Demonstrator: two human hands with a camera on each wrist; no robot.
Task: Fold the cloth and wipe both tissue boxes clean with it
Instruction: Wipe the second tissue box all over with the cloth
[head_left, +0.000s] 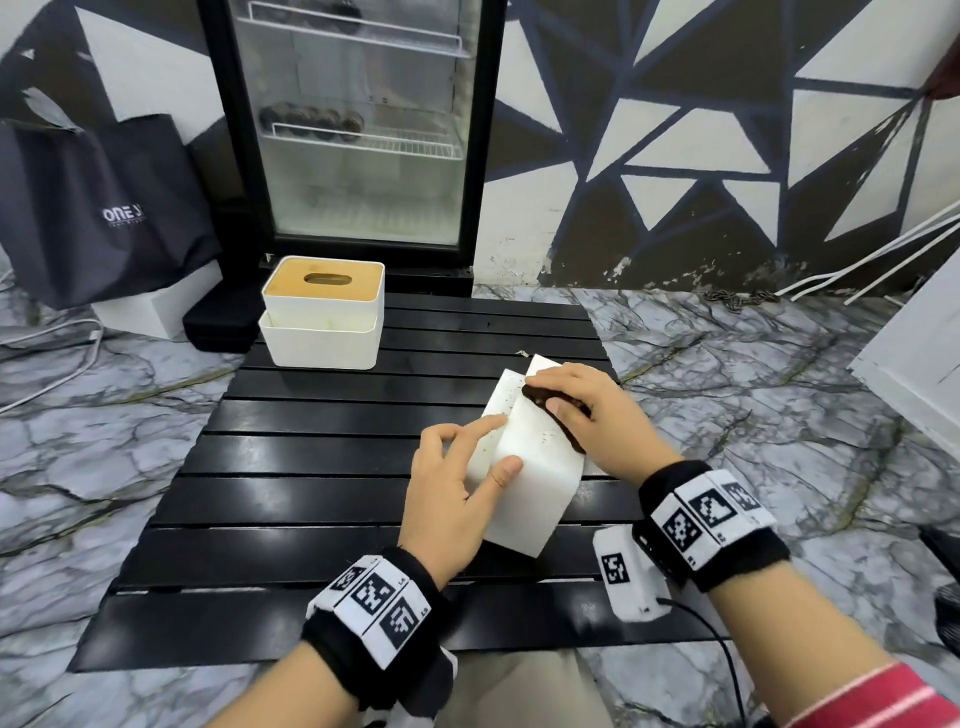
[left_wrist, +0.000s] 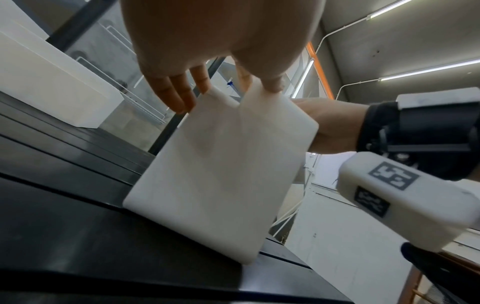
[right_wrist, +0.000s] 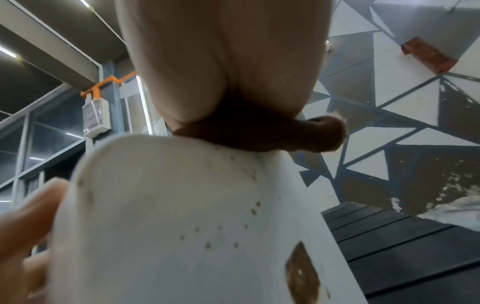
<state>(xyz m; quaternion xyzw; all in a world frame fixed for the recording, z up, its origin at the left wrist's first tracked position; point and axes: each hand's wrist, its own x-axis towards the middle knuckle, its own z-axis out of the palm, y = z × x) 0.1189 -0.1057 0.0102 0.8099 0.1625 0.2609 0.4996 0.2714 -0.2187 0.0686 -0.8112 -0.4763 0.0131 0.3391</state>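
A white tissue box stands tilted on the black slatted table, near its right side. My left hand holds its left side, thumb on the near face and index finger along the edge. My right hand grips a folded dark brown cloth and presses it on the box's upper face. In the right wrist view that cloth lies on the box, which shows small brown specks. The left wrist view shows my left hand's fingers at the box's top edge. A second white tissue box with a wooden lid stands at the table's far left.
A glass-door fridge stands behind the table. A black tote bag sits on a white box at the left. White cables trail over the marble floor, and a white panel leans at the right.
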